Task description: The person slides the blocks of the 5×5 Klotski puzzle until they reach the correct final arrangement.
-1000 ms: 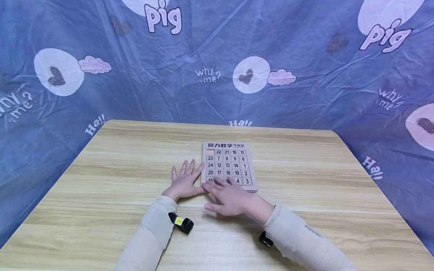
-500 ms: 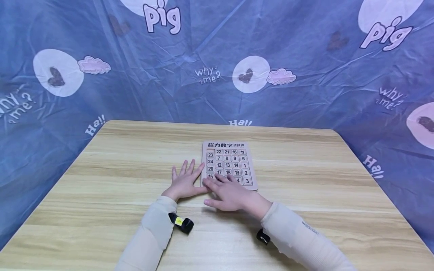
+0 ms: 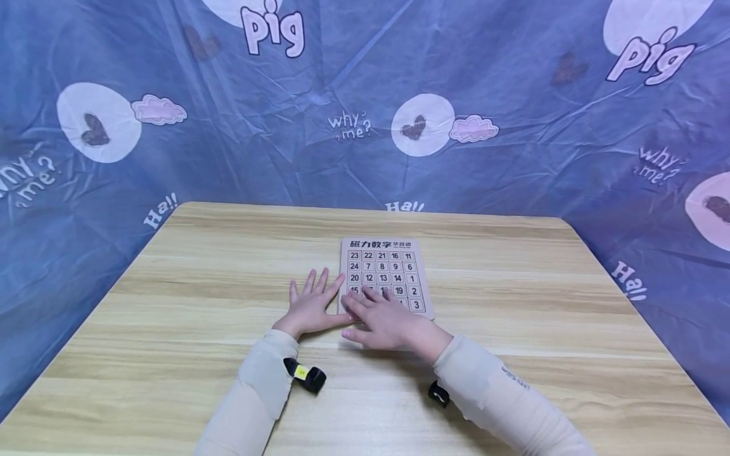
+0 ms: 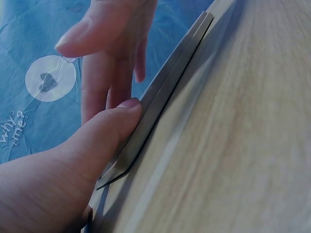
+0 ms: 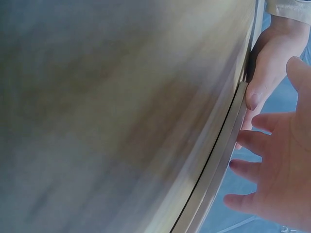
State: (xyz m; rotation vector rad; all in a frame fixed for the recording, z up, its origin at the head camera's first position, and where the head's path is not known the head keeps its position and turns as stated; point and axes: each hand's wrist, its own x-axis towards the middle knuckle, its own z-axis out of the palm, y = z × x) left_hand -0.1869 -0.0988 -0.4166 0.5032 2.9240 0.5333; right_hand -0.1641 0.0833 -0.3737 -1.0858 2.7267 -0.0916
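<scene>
A sliding number puzzle (image 3: 382,266), a pale board of square numbered tiles, lies flat on the table. My left hand (image 3: 308,311) rests with fingers spread at the board's left side, its thumb touching the near left corner; the left wrist view shows that thumb (image 4: 127,114) against the board's edge (image 4: 155,99). Over the lower left tiles is my right hand (image 3: 388,324), palm down, fingers extended and the index fingertip on the left column. The top row reads 23, 22, 21, 16, 11. Most of the bottom row is hidden beneath the right hand.
The wooden table (image 3: 188,304) spreads around the board on all sides. A blue printed cloth (image 3: 256,145) hangs behind it and along both sides. Black wrist cameras (image 3: 310,378) sit on both sleeved forearms.
The left column's tiles have slid away from me, and tile 23 now fills the gap at the top left. My right hand has moved slightly forward; the left stays put.
</scene>
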